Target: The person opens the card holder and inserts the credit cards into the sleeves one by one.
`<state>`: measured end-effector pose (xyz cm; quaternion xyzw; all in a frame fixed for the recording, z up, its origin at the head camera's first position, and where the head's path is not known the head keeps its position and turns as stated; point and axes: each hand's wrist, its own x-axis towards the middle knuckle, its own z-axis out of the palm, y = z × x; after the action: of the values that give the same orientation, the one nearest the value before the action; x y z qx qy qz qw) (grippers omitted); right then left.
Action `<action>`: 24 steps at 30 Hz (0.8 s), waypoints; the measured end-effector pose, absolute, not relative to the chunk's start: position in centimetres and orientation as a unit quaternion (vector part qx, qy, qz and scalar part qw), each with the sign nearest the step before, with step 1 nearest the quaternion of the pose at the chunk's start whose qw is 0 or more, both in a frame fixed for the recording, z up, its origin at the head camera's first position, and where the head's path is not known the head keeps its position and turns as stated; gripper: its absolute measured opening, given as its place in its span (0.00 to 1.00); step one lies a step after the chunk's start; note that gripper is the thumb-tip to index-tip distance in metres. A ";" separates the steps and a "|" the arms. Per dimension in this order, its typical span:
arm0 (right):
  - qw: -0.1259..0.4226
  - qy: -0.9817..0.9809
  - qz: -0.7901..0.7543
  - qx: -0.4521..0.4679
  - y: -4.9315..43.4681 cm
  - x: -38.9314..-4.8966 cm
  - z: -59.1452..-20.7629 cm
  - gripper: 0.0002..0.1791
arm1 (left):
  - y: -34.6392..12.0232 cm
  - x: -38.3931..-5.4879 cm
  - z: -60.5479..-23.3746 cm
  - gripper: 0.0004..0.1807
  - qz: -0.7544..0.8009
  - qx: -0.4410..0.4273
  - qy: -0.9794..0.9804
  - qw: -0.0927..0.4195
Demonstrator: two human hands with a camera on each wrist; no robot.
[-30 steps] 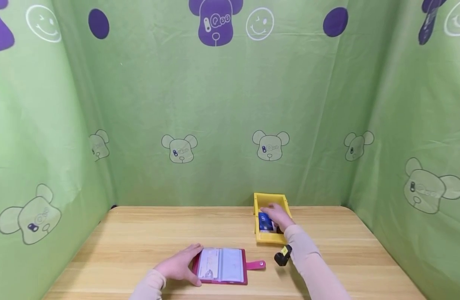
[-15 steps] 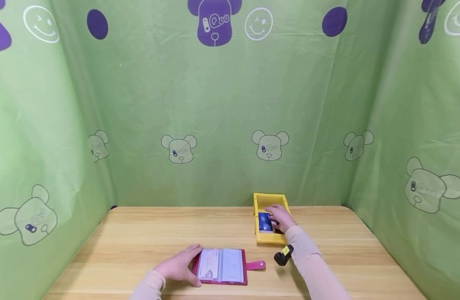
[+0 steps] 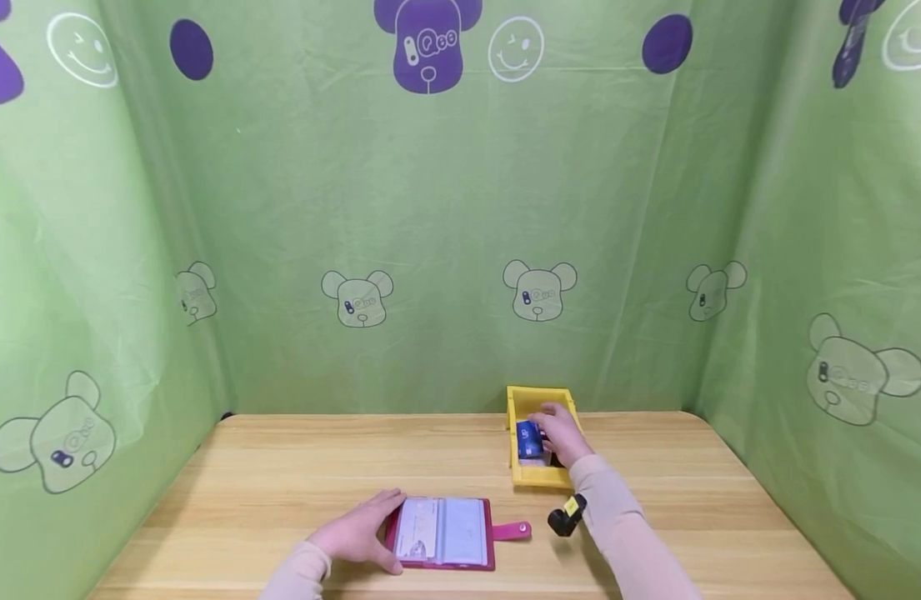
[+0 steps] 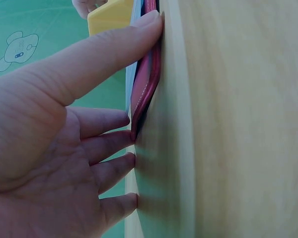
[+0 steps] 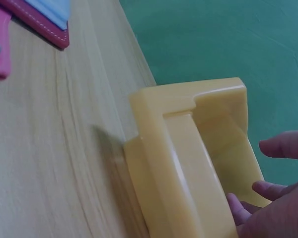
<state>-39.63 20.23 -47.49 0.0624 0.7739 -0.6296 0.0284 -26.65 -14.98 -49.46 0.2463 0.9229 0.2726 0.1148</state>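
An open magenta card holder (image 3: 461, 531) lies flat on the table, with clear sleeves and a card in its left side. My left hand (image 3: 360, 533) spans its left end, thumb on the near edge and index finger by the far edge. In the left wrist view its other fingertips (image 4: 123, 203) touch the tabletop. My right hand (image 3: 563, 433) reaches into a yellow bin (image 3: 541, 476) and pinches a blue card (image 3: 529, 440) by its upper right part. The card tilts above a pale item in the bin. In the right wrist view the bin wall hides the card.
A snap strap (image 3: 513, 531) sticks out from the holder's right side. Behind the bin hangs a green printed curtain (image 3: 445, 358), which also closes both sides. A black wrist camera (image 3: 567, 517) sits on the right forearm, close to the bin's front.
The blue card has lain flatter in the bin half a second ago and now tilts up, shifted slightly away from the front wall. The left hand and the card holder have stayed put.
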 end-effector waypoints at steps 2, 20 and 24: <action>0.018 0.777 -0.626 0.063 20.1 -39.7 -47.4 0.33 | -15.0 -26.6 -49.4 0.57 0.273 0.247 0.923 0.114; 0.042 0.771 -0.633 0.059 19.3 -39.4 -47.9 0.36 | -14.9 -26.5 -49.2 0.57 0.272 0.248 0.923 0.111; 0.046 0.769 -0.634 0.060 19.2 -39.3 -47.7 0.37 | -15.0 -26.6 -49.2 0.57 0.272 0.248 0.923 0.110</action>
<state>-39.26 19.22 -47.75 0.0605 0.7693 -0.6343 0.0460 -26.57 -14.98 -49.21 0.2477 0.9234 0.2717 0.1100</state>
